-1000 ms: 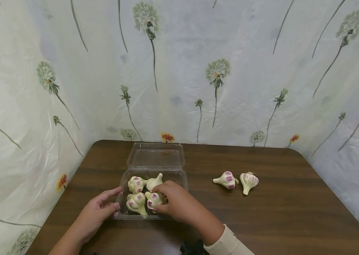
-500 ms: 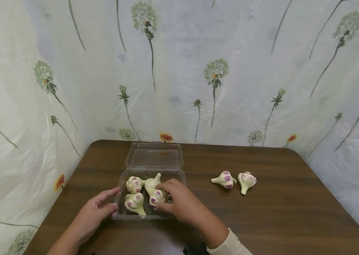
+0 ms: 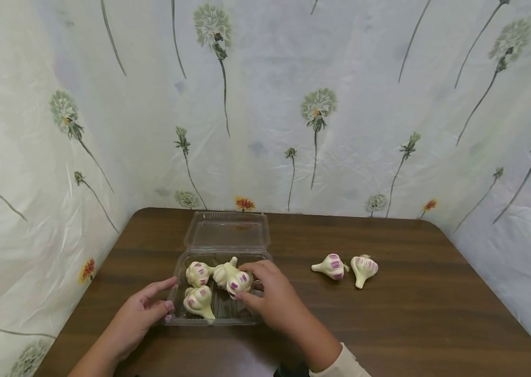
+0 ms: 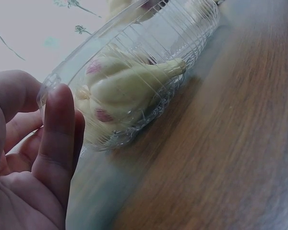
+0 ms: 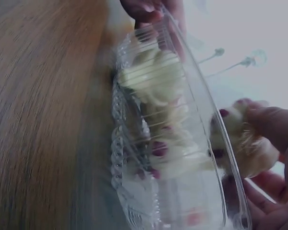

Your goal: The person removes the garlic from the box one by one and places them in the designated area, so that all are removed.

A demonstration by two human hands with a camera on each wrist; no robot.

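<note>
A clear plastic clamshell container (image 3: 230, 314) lies with its lid (image 3: 228, 230) folded back. My left hand (image 3: 140, 311) pinches its left rim between thumb and fingers, as the left wrist view shows. My right hand (image 3: 275, 296) grips a garlic bulb (image 3: 239, 283) with purple marks over the right part of the container; in the right wrist view this bulb (image 5: 242, 141) is at rim height. One garlic bulb (image 3: 198, 273) sits at the back left, another (image 3: 198, 301) at the front left. A third bulb (image 3: 220, 274), back centre, is partly covered by the held one.
Two more garlic bulbs, one on its side (image 3: 331, 266) and one with its stem toward me (image 3: 364, 269), lie on the brown wooden table (image 3: 388, 324) to the right. A flower-print sheet (image 3: 256, 104) hangs behind and beside the table.
My right hand has lifted its garlic bulb from the front of the container and moved it back and right. The left hand has stayed at the rim.
</note>
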